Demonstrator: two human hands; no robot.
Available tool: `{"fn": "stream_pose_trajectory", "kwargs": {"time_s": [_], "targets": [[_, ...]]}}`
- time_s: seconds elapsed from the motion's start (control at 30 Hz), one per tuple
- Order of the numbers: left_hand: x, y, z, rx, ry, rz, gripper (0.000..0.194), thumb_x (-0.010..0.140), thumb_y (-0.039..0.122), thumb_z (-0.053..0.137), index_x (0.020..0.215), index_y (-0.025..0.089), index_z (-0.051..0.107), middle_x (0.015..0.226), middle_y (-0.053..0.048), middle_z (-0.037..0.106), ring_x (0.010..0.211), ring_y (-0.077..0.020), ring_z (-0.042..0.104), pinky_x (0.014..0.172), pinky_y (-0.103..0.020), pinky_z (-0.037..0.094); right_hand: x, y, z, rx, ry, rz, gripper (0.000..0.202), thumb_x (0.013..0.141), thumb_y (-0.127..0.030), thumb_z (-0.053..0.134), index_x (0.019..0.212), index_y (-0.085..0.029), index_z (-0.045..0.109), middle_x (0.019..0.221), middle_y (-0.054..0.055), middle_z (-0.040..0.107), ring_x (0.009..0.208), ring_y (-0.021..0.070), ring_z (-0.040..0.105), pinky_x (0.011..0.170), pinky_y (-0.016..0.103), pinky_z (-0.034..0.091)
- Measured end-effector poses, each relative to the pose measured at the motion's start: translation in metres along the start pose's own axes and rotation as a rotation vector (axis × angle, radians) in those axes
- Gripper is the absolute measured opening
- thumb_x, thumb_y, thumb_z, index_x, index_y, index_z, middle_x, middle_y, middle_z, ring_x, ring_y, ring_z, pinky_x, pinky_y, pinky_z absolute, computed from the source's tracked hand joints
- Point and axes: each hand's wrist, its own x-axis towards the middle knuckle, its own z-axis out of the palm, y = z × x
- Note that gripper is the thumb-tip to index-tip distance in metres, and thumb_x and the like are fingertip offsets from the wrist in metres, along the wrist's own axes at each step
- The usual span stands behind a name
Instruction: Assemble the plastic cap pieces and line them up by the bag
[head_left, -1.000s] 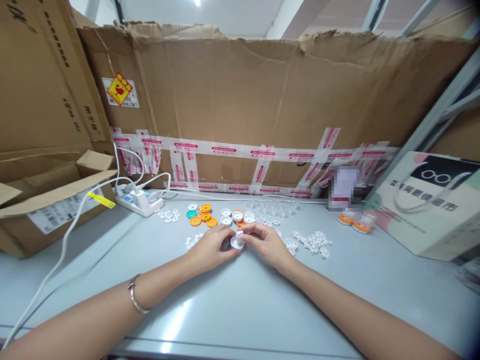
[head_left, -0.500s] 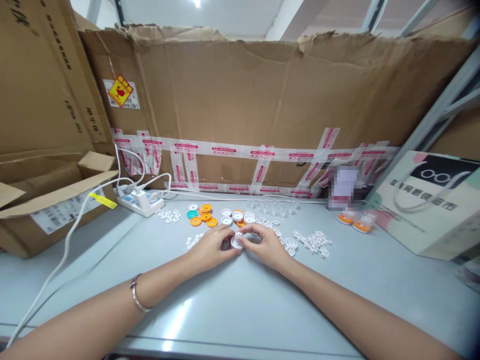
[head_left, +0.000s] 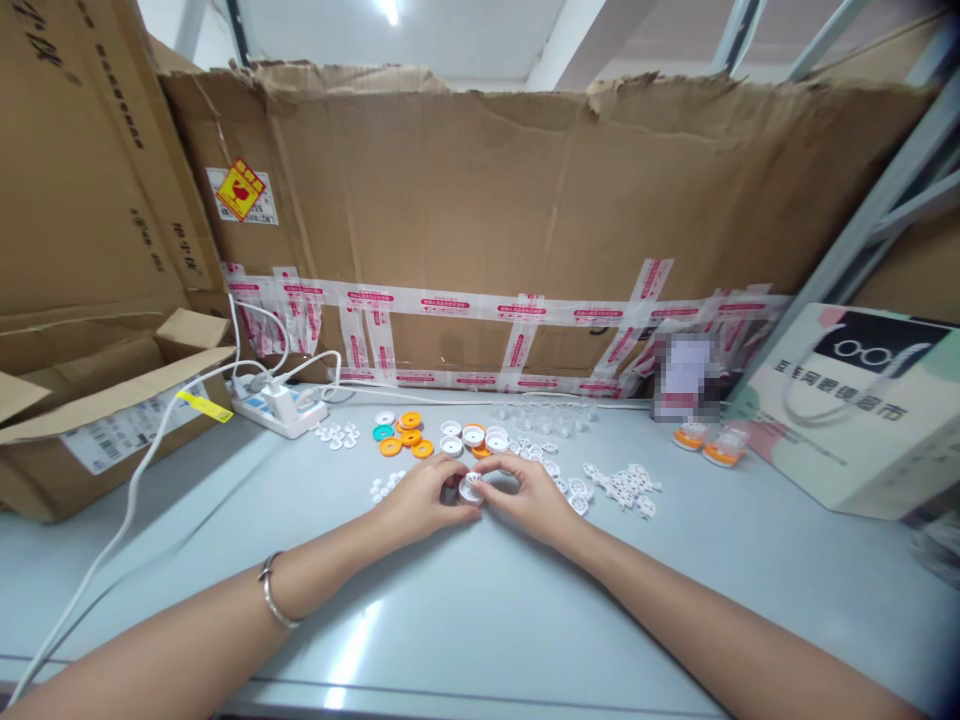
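Both hands meet at the middle of the table around a small round white plastic part. My left hand grips its left side between thumb and fingers. From the right, my right hand pinches a small white piece on top of it; its exact shape is partly covered by the fingertips. Just beyond the hands lie white ring-shaped caps and orange rings, with one teal ring among them. White spoked discs lie beside my right hand, and small white pieces by my left.
A power strip with white cables stands back left, near an open cardboard box. White flat parts and clear pieces lie to the right. Orange-based assemblies stand by a paper bag. A big carton walls the back.
The view has shifted slightly. Both hands stay at the round white part, with only small finger movement and the right fingertips still on the piece on top.
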Motion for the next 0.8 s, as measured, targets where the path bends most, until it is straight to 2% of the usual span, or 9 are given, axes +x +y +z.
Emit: {"fn": "stream_pose_trajectory", "kwargs": {"time_s": [0.13,0.23,0.3,0.37,0.43,0.5,0.6,0.7,0.8], "targets": [[0.001,0.001,0.002,-0.012,0.031,-0.022,0.028,0.072,0.040,0.063,0.088,0.017,0.061,0.082,-0.003,0.058,0.077,-0.0173,0.053,0.067,-0.025,0.038,-0.004,0.000,0.003,0.018,0.017,0.012,0.013,0.075,-0.028,0.060,0.084,-0.021,0.066,0.089,0.002,0.069,0.087,0.0180,0.063,0.084,0.031,0.045],[0.000,0.003,0.002,-0.002,0.040,-0.010,0.026,0.074,0.037,0.061,0.089,0.016,0.061,0.081,-0.004,0.058,0.075,-0.0167,0.053,0.066,-0.025,0.038,-0.004,-0.008,0.003,0.063,0.038,0.028,0.020,0.073,-0.030,0.063,0.092,-0.022,0.065,0.090,0.002,0.069,0.089,0.0188,0.063,0.086,0.034,0.045],[0.000,0.004,0.001,0.000,0.041,-0.009,0.026,0.074,0.036,0.060,0.090,0.015,0.061,0.082,-0.004,0.058,0.075,-0.0167,0.052,0.067,-0.026,0.039,0.001,-0.012,-0.005,0.102,0.095,0.033,0.029,0.073,-0.033,0.064,0.099,-0.022,0.063,0.092,0.003,0.069,0.090,0.0192,0.063,0.088,0.035,0.045],[-0.001,0.005,0.000,-0.004,0.038,-0.008,0.026,0.073,0.035,0.061,0.089,0.015,0.061,0.082,-0.004,0.058,0.075,-0.0168,0.052,0.068,-0.026,0.039,0.010,-0.008,-0.024,0.111,0.212,0.036,0.030,0.075,-0.036,0.061,0.101,-0.021,0.061,0.094,0.004,0.068,0.091,0.0193,0.063,0.087,0.036,0.046],[-0.001,0.005,0.000,-0.010,0.035,-0.006,0.024,0.072,0.034,0.061,0.088,0.016,0.061,0.083,-0.004,0.059,0.075,-0.0168,0.053,0.068,-0.026,0.040,0.021,0.007,-0.056,0.049,0.371,0.050,0.027,0.077,-0.038,0.057,0.097,-0.020,0.062,0.099,0.006,0.067,0.093,0.0197,0.062,0.087,0.036,0.046],[-0.001,0.004,0.000,-0.012,0.033,-0.004,0.023,0.071,0.034,0.061,0.087,0.016,0.061,0.082,-0.004,0.059,0.074,-0.0167,0.053,0.068,-0.025,0.040,0.031,0.032,-0.093,-0.039,0.509,0.110,0.027,0.077,-0.036,0.055,0.097,-0.020,0.062,0.099,0.007,0.067,0.093,0.0204,0.062,0.089,0.037,0.045],[-0.001,0.005,0.000,-0.016,0.037,-0.008,0.023,0.071,0.033,0.061,0.086,0.016,0.061,0.082,-0.004,0.059,0.073,-0.0163,0.052,0.067,-0.025,0.040,0.039,0.077,-0.139,-0.094,0.550,0.198,0.021,0.069,-0.024,0.058,0.089,-0.018,0.063,0.095,0.011,0.067,0.092,0.0258,0.061,0.090,0.045,0.043],[-0.002,0.007,-0.001,-0.026,0.041,-0.014,0.023,0.070,0.033,0.062,0.086,0.015,0.061,0.082,-0.004,0.059,0.074,-0.0161,0.053,0.067,-0.025,0.040,0.041,0.110,-0.154,-0.119,0.500,0.220,0.034,0.058,-0.011,0.061,0.090,-0.019,0.065,0.103,0.010,0.066,0.099,0.0272,0.059,0.092,0.045,0.041],[-0.001,0.008,-0.002,-0.078,0.046,-0.047,0.025,0.069,0.033,0.063,0.087,0.015,0.061,0.082,-0.003,0.060,0.072,-0.0158,0.054,0.065,-0.025,0.041,0.040,0.125,-0.146,-0.130,0.440,0.222,0.039,0.055,-0.009,0.061,0.092,-0.019,0.067,0.107,0.009,0.065,0.100,0.0256,0.059,0.092,0.041,0.041]]}}
